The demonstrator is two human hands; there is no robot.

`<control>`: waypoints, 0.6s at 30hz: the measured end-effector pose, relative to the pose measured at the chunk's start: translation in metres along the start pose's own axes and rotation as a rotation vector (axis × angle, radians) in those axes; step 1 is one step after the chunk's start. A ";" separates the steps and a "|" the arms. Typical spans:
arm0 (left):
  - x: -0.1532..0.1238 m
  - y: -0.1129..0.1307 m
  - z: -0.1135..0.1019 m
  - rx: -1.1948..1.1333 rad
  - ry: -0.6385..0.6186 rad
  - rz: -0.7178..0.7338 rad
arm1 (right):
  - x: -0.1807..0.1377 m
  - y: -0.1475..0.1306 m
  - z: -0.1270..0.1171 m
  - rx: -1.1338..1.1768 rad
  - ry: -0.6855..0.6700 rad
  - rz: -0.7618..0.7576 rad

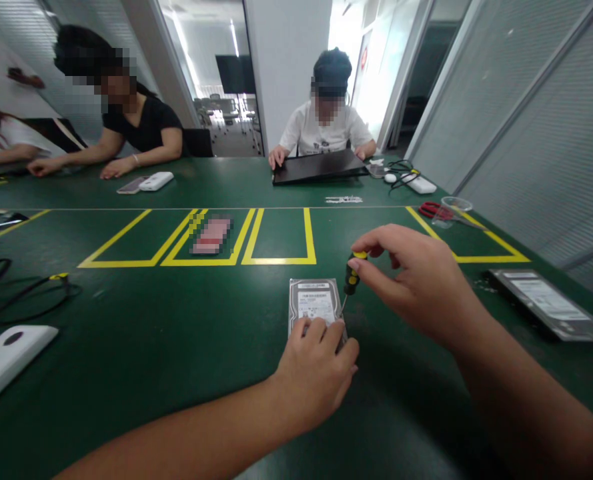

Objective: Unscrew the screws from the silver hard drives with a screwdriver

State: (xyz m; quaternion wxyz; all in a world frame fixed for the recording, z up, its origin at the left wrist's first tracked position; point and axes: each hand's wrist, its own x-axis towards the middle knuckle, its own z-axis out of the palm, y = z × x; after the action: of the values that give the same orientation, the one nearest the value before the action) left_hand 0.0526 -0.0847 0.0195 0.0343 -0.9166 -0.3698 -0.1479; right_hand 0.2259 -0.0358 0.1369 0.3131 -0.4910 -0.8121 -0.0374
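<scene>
A silver hard drive (315,302) lies flat on the green table (176,347), just in front of me. My left hand (317,373) rests on its near end, fingers curled and pressing it down. My right hand (416,283) pinches the top of a small black and yellow screwdriver (351,277). The screwdriver stands nearly upright, its tip at the drive's right edge.
A flat black device with a label (546,303) lies at the right. Red scissors (433,211) and a clear cup (453,207) sit far right. A white box (6,360) and black cables (21,287) are at the left. Other people sit across the table, one behind a black laptop (319,167).
</scene>
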 end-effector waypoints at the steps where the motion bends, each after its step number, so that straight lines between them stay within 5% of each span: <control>1: 0.000 0.000 0.000 -0.001 -0.004 -0.001 | 0.000 0.000 0.000 -0.007 0.004 0.009; 18: 0.000 -0.001 0.001 -0.001 -0.017 -0.004 | 0.000 0.003 0.002 0.027 0.007 -0.017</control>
State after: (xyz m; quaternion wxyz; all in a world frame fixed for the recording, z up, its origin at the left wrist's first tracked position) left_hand 0.0521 -0.0840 0.0185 0.0302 -0.9171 -0.3719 -0.1405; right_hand 0.2272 -0.0331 0.1348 0.3221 -0.4798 -0.8155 -0.0306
